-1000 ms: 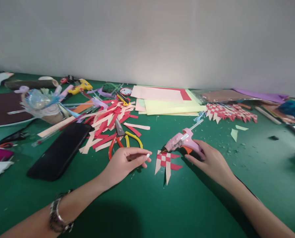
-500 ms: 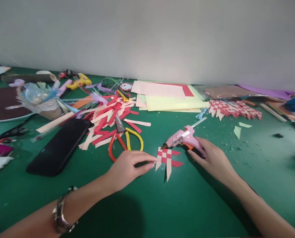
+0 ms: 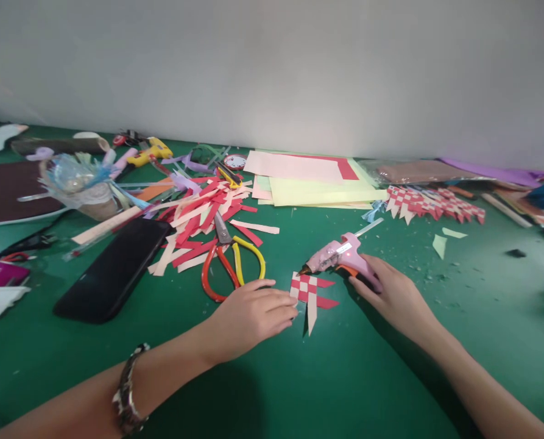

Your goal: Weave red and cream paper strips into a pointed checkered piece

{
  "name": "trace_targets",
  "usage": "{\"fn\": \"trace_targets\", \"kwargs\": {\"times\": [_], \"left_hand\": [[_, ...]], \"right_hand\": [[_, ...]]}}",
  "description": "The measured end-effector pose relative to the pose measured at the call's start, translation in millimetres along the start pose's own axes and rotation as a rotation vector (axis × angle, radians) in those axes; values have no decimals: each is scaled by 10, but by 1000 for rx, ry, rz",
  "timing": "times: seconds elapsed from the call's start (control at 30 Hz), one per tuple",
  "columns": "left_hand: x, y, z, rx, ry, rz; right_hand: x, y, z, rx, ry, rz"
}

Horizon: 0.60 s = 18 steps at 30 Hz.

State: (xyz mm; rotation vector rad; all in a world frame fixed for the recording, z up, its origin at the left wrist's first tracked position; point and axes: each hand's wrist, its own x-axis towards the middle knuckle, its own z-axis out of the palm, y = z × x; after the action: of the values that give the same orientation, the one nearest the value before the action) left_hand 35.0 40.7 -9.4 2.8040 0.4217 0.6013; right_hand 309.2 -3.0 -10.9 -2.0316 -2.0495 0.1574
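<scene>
A small woven piece of red and pale pink paper strips (image 3: 304,286) lies on the green table, with loose tails toward the right and front. My left hand (image 3: 256,314) has its fingers stretched out, the tips resting at the left edge of the weave and covering its left tail. In my right hand (image 3: 393,292) is the grip of a pink hot glue gun (image 3: 333,256). Its nozzle is at the top left corner of the weave, and a clear glue stick juts from its back. Red-and-yellow-handled scissors (image 3: 238,244) lie just beyond my left hand.
Loose red and pink strips (image 3: 194,225) are heaped beyond the scissors. A black phone (image 3: 111,274) lies at left, near a yellow glue gun (image 3: 153,151). Paper sheets (image 3: 317,192) are stacked by the wall. Finished-looking checkered weaves (image 3: 436,204) sit at back right.
My left hand has gone from pinching near the left tail to lying with fingers extended over it. The glue gun and the weave have hardly moved.
</scene>
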Motion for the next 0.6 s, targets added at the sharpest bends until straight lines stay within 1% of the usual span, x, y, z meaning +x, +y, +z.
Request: {"fn": "trace_targets", "kwargs": {"times": [0.1, 0.3, 0.4, 0.6], "left_hand": [[3, 13, 1, 15, 17, 4], [-5, 5, -3, -5, 4, -4], [-2, 1, 0, -2, -4, -3], [-5, -4, 8, -16, -12, -18]], "right_hand": [[0, 4, 6, 4, 21, -12], [-3, 10, 11, 7, 27, -21], [-6, 5, 9, 5, 22, -17], [-18, 8, 21, 29, 58, 18]]}}
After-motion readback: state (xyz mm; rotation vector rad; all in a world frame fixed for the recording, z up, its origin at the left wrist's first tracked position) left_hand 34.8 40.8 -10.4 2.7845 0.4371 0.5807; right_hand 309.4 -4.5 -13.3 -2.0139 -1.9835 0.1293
